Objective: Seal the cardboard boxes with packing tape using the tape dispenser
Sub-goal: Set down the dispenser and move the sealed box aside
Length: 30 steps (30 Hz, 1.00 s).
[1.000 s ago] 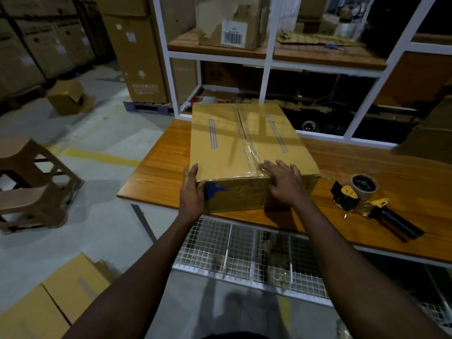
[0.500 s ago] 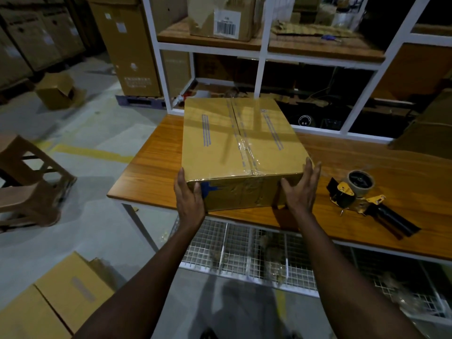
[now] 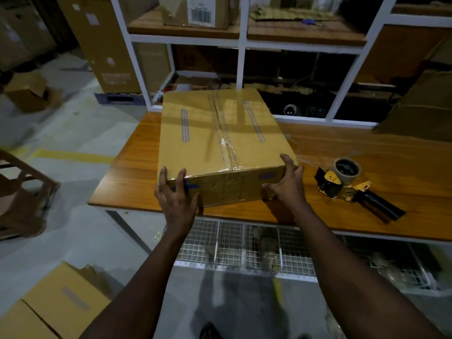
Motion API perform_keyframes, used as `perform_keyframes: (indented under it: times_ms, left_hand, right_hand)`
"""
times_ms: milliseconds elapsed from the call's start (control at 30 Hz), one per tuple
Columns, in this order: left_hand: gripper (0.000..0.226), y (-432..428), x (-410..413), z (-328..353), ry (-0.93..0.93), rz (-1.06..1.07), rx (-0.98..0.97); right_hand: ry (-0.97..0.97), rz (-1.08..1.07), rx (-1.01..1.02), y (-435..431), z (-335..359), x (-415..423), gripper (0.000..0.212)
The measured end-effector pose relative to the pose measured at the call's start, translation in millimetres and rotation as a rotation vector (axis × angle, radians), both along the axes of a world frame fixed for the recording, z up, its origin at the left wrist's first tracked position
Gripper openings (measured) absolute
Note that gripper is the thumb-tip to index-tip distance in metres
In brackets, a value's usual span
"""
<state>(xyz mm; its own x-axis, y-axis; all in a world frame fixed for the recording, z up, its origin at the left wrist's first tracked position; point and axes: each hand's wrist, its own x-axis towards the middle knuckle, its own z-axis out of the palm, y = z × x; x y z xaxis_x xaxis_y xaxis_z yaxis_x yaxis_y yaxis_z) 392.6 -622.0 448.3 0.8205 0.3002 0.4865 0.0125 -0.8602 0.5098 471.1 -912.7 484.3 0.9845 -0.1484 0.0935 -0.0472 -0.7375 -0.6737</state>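
Box (image 3: 220,143) on table (image 3: 367,152), tape dispenser (image 3: 352,187) right.

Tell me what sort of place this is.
Probably a warehouse packing station: tall brown cardboard cartons at the back, white metal shelving, and a yellow-and-black tape dispenser beside a taped cardboard box on the orange wooden workbench.

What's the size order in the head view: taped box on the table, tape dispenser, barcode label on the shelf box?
1. taped box
2. tape dispenser
3. barcode label; farther from camera, so true size unsure.
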Motion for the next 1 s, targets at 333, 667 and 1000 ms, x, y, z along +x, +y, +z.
perform_keyframes:
  times_ms: [333,667,1000]
  left_hand:
    - [0.083,-36.8,-9.9,44.3,-0.095,0.166,-0.062]
    - [0.083,-172.7,-14.5,108.4,-0.256,0.133,-0.034]
    - [0.073,-373.2,10.9,132.5,-0.303,-0.098,0.019]
  right_hand:
    - [-0.127,-0.047,0.093,-17.2,37.6,3.9,0.091]
    - [-0.265,-0.082,0.238,-150.8,97.6,-4.6,0.087]
    - [-0.319,-0.288,0.246,-365.5,122.4,-39.2,0.086]
